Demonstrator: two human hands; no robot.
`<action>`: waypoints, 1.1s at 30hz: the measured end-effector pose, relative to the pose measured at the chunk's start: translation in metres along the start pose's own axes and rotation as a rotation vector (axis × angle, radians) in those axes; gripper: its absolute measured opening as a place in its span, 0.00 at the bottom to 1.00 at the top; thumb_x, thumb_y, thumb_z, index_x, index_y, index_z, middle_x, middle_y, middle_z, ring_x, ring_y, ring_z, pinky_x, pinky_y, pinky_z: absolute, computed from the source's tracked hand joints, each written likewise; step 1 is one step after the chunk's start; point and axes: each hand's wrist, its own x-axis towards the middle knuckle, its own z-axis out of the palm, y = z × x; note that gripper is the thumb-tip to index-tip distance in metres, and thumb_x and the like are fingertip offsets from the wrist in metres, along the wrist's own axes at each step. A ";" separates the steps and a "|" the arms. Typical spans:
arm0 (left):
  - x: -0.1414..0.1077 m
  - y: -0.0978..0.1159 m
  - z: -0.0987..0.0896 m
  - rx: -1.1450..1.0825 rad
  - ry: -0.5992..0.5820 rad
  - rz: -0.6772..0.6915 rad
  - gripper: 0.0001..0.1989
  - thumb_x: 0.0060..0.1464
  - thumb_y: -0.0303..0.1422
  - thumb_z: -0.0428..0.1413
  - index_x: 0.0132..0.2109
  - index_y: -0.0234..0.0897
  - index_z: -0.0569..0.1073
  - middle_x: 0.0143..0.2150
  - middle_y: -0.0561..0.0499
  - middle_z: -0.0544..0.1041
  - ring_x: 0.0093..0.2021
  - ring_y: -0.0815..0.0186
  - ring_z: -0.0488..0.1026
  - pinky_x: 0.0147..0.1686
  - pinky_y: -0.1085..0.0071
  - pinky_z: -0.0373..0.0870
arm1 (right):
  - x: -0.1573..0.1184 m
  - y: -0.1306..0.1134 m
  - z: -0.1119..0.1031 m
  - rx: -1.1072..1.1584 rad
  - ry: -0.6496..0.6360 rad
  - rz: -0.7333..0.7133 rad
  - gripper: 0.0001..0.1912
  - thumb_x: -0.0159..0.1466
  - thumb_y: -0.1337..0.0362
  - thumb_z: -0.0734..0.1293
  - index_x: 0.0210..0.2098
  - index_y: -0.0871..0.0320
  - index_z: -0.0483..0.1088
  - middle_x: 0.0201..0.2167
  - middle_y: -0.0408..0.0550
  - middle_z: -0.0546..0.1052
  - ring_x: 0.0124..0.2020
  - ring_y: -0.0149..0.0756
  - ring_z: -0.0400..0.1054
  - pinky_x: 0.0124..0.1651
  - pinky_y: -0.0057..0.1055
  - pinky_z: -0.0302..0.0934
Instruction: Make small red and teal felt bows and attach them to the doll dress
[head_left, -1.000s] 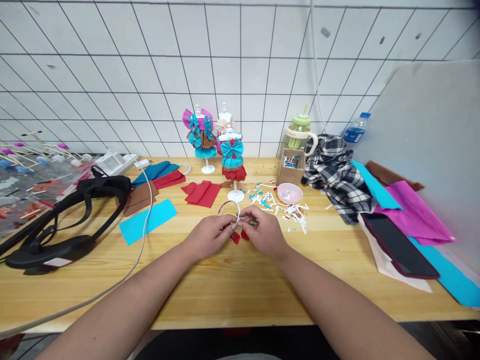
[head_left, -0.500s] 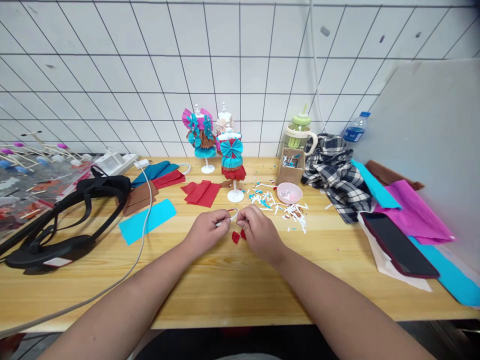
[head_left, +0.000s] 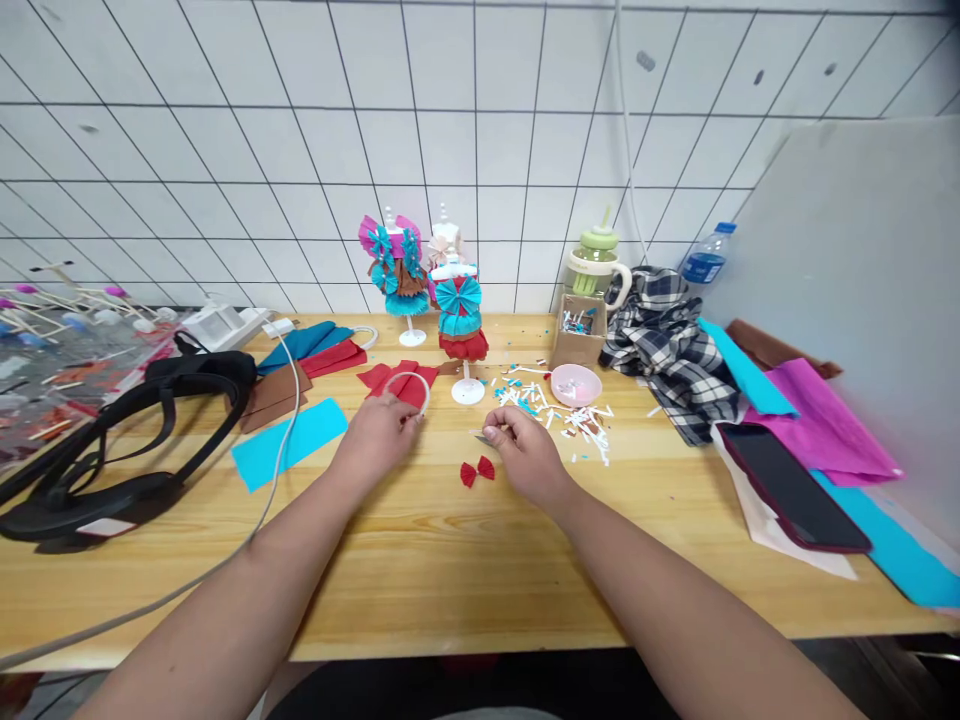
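Red bow (head_left: 486, 468): there it is, lying on the wooden surface (head_left: 450, 570), just beside the right hand, on its left and slightly nearer the wearer.
Left hand (head_left: 379, 435): closed, gripping the white ring (head_left: 428, 395), which stands out past the fingertips and overlaps the red paper (head_left: 405, 388) in view.
Right hand (head_left: 525, 455): thumb and fingers pinched on a small thin piece (head_left: 484, 437), too tiny to make out!
Dressed stand (head_left: 460, 310): upright beyond both hands, between them.
White scraps (head_left: 592, 435): scattered near the pink dish (head_left: 576, 385), beyond the right hand.
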 end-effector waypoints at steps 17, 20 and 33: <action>-0.024 0.067 -0.002 -0.422 -0.077 0.206 0.12 0.58 0.39 0.53 0.32 0.40 0.78 0.30 0.51 0.74 0.36 0.65 0.70 0.41 0.66 0.62 | -0.002 0.000 0.007 -0.021 -0.083 0.069 0.03 0.60 0.64 0.61 0.31 0.56 0.66 0.27 0.41 0.70 0.29 0.32 0.64 0.33 0.28 0.58; -0.026 0.068 -0.006 -0.486 -0.067 0.304 0.11 0.58 0.37 0.53 0.33 0.40 0.79 0.31 0.51 0.75 0.35 0.66 0.69 0.39 0.68 0.63 | -0.002 0.001 0.006 -0.041 -0.078 0.072 0.02 0.60 0.65 0.61 0.31 0.55 0.65 0.29 0.41 0.70 0.30 0.32 0.64 0.33 0.29 0.58; -0.021 0.065 -0.007 -1.017 -0.243 -0.086 0.13 0.57 0.40 0.55 0.45 0.43 0.79 0.54 0.47 0.75 0.57 0.58 0.68 0.59 0.59 0.61 | -0.007 -0.015 -0.011 -0.310 0.108 -0.340 0.09 0.65 0.62 0.62 0.39 0.52 0.74 0.36 0.48 0.75 0.40 0.39 0.67 0.43 0.35 0.60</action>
